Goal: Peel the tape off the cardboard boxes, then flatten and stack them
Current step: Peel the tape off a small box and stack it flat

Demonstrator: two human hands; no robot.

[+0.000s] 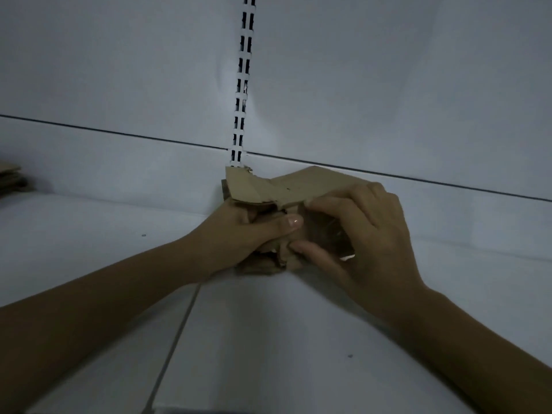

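A small, crumpled brown cardboard box (268,186) is held above the white shelf, near the back wall. My left hand (239,234) grips its left side, thumb pressed across the front. My right hand (358,231) holds the right side, with forefinger and thumb pinching a dark, glossy strip of tape (322,231) on the box's front. One flap sticks up and back toward the wall. The underside of the box is hidden by my hands.
A low stack of flattened cardboard (10,182) lies at the far left edge of the shelf (89,249). A slotted metal upright (243,85) runs up the back wall behind the box. A seam crosses the shelf surface below my left arm.
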